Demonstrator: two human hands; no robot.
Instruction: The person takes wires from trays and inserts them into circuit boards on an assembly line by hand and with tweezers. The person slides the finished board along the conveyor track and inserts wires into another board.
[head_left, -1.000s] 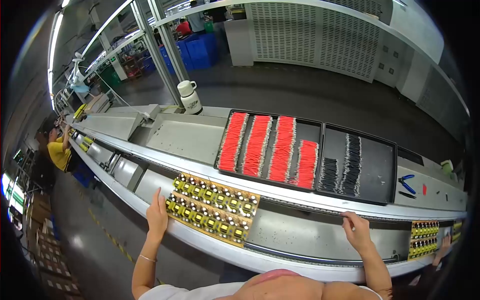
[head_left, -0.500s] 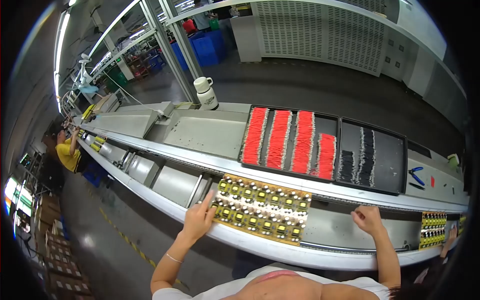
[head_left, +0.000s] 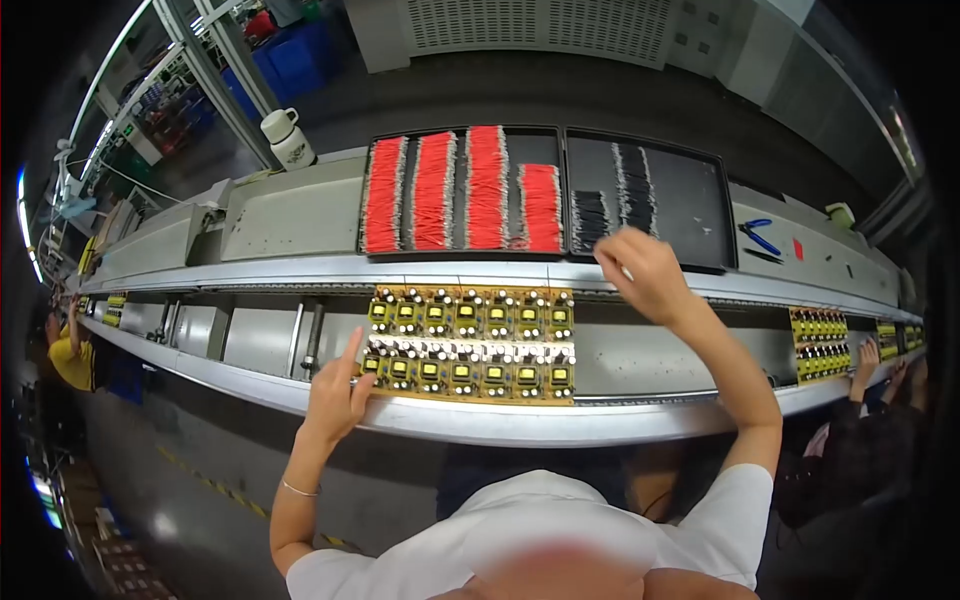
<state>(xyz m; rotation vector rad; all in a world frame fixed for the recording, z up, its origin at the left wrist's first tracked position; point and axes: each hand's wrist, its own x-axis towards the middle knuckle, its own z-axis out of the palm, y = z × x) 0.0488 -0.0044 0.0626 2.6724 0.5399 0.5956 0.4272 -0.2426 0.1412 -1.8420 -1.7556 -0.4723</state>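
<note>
A panel of circuit boards (head_left: 470, 352) with yellow-topped components lies on the conveyor in front of me. At its left edge is my left hand (head_left: 338, 395), index finger and thumb stretched out, touching or very near the board. My right hand (head_left: 648, 278) is raised over the front rim of the black tray (head_left: 690, 225), close to the short row of black wires (head_left: 590, 215). Its fingers are curled together, and whether anything sits between them is hidden. Rows of red wires (head_left: 435, 190) fill the tray alongside.
Blue-handled pliers (head_left: 762, 238) lie right of the trays. A white flask (head_left: 288, 138) stands at the back left. Another panel (head_left: 820, 340) is on the line to the right, with a co-worker's hand (head_left: 866, 358) beside it. A person in yellow (head_left: 72, 355) is at far left.
My right hand has moved from above the conveyor forward to the black wires. My left hand stays at the panel's left edge. The camera view has shifted.
</note>
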